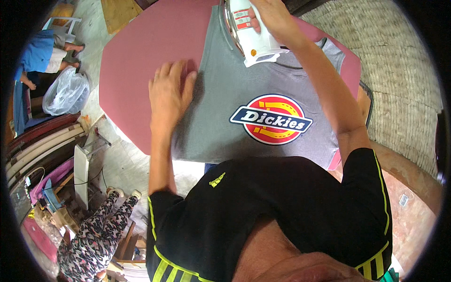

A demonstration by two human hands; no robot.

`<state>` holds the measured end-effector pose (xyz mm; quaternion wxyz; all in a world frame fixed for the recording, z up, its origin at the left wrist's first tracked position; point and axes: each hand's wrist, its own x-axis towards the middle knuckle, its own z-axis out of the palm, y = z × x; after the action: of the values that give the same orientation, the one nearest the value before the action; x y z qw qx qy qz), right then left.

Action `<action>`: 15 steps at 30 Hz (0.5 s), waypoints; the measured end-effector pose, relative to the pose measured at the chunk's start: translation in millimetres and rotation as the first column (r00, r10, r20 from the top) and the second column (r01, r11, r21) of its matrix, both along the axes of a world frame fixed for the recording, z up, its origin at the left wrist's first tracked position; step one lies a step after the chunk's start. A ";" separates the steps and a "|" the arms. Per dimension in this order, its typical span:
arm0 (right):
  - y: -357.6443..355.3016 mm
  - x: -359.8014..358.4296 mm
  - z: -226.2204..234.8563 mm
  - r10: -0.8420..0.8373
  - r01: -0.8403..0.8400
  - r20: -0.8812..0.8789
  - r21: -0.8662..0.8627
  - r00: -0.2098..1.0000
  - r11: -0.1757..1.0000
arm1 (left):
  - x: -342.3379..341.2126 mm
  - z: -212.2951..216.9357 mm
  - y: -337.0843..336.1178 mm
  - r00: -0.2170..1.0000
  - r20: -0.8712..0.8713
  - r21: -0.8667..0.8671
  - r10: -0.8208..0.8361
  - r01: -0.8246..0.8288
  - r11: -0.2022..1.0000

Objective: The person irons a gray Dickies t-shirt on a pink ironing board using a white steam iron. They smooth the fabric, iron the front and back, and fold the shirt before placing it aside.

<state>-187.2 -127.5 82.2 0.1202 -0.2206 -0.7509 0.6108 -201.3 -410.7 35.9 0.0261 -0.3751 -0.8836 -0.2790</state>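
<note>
RH (275, 21) is gripping the white iron (261, 46) by its handle, beyond the round emblem (271, 119) on the grey shirt (218, 89), prob. b/c that's keeping fingers off the plate. LH (171, 91) is sitting left of the emblem at the shirt's edge, fingers loose, grasping nothing; can't tell if it's pressing, maybe for steadying fabric. Shirt's lying spread around the emblem, pink board (129, 70) supporting it.

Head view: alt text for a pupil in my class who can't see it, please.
A person's right hand grips a white iron over a grey shirt with a red, blue and yellow emblem, spread on a pink surface. The left hand is beside the shirt's left edge.
</note>
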 end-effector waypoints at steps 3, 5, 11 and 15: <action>3.3 22.7 -6.8 0.076 -0.076 -0.006 -0.005 0.997 0.997 | 52.0 -10.5 -32.7 0.974 0.021 -0.042 0.227 -0.226 0.973; 4.8 27.3 -6.8 0.121 -0.121 -0.005 0.025 0.993 0.992 | 73.3 -21.0 -46.4 0.939 0.022 -0.028 0.343 -0.342 0.939; -11.4 -4.3 -5.4 0.207 -0.224 0.118 0.160 0.971 0.961 | 77.6 -54.1 -71.6 0.911 -0.237 -0.030 0.338 -0.355 0.934; -60.6 -0.7 19.9 0.092 -0.141 0.136 0.413 0.986 0.900 | 96.0 -5.7 -30.1 0.936 -0.288 0.198 0.201 -0.147 0.969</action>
<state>-187.9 -188.1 102.2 0.0855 -0.1782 -0.8825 0.4268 -105.3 -440.8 30.2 0.2197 -0.3300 -0.8710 -0.2900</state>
